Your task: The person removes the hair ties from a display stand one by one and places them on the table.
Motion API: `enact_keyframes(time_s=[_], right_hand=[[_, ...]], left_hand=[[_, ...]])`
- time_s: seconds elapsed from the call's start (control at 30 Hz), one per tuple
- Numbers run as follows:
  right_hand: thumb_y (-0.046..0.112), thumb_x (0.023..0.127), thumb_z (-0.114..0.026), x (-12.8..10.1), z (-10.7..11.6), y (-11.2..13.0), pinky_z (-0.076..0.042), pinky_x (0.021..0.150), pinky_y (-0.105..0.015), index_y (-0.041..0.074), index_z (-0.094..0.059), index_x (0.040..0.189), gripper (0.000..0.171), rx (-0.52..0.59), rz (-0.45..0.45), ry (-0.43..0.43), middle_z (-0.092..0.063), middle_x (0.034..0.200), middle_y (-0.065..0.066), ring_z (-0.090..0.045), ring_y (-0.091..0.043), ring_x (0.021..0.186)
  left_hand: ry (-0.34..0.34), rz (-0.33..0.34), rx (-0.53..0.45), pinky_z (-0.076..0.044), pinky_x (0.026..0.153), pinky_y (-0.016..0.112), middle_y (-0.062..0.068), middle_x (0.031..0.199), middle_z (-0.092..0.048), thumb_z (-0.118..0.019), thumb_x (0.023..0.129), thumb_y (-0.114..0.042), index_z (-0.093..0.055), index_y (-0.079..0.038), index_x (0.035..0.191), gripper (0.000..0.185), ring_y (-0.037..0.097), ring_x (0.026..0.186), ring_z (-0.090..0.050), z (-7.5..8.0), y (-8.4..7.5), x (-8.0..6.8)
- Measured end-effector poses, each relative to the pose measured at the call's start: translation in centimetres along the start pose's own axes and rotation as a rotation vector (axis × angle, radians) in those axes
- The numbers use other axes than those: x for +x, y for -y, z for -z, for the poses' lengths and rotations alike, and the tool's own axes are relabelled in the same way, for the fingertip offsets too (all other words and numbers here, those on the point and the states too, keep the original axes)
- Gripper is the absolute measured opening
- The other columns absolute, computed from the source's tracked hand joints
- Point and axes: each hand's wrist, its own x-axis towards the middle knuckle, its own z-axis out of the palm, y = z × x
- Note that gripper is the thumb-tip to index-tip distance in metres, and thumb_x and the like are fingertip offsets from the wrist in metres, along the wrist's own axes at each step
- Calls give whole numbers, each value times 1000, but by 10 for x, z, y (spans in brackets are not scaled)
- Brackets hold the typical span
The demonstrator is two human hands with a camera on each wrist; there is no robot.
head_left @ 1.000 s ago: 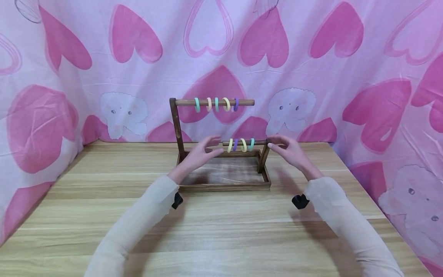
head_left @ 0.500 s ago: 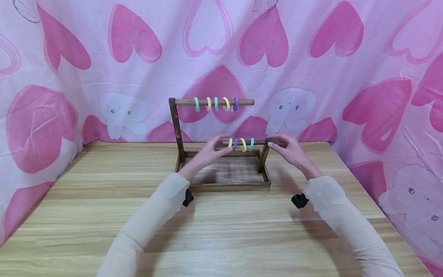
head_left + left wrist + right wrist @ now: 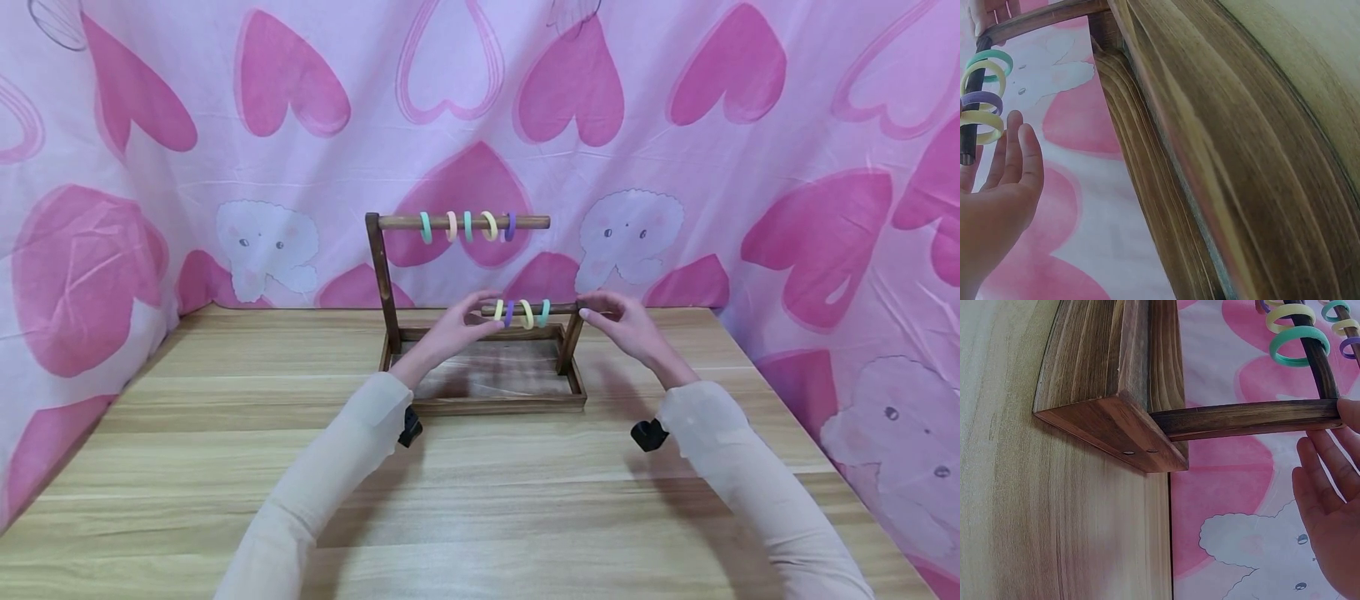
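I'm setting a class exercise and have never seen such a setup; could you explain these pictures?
There's no machine: a person works bare-handed. The wide picture looks forward and down from the head; the other two come from the left and right wrists. On the table is a wooden stand with a tray base. Five coloured rings hang on its upper bar, four more on its lower bar. The left hand is at the yellow ring nearest that bar's free end; whether it grips is unclear. The right hand holds the top of the short post.
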Motion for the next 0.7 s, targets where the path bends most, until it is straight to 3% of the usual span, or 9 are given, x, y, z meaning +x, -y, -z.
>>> enact_keyframes(time_s=[0.23, 0.5, 0.7], right_hand=[[23, 87, -57, 5, 1, -18, -43, 78, -26, 2, -56, 115, 34, -1, 9, -8, -59, 106, -12, -55, -19, 93], [23, 87, -57, 5, 1, -18, -44, 76, -24, 1, -56, 114, 35, 8, 40, -9, -59, 105, -13, -56, -17, 91], [25, 87, -57, 4, 1, -17, -44, 76, -26, 2, -56, 115, 36, 1, 31, -2, -59, 106, -12, -55, -17, 92]], left_hand=[[-10, -12, 17, -46, 76, 33, 5, 112, -52, -62, 84, -22, -47, -13, 126, 45, 21, 94, -53, 0, -1, 0], [-46, -9, 62, -45, 78, 35, 2, 119, -49, -63, 82, -30, -48, -16, 125, 48, 19, 96, -52, 3, -2, -4], [-45, -16, 25, -44, 81, 39, 4, 116, -51, -62, 83, -27, -47, -14, 125, 46, 21, 99, -51, 10, -2, -9]])
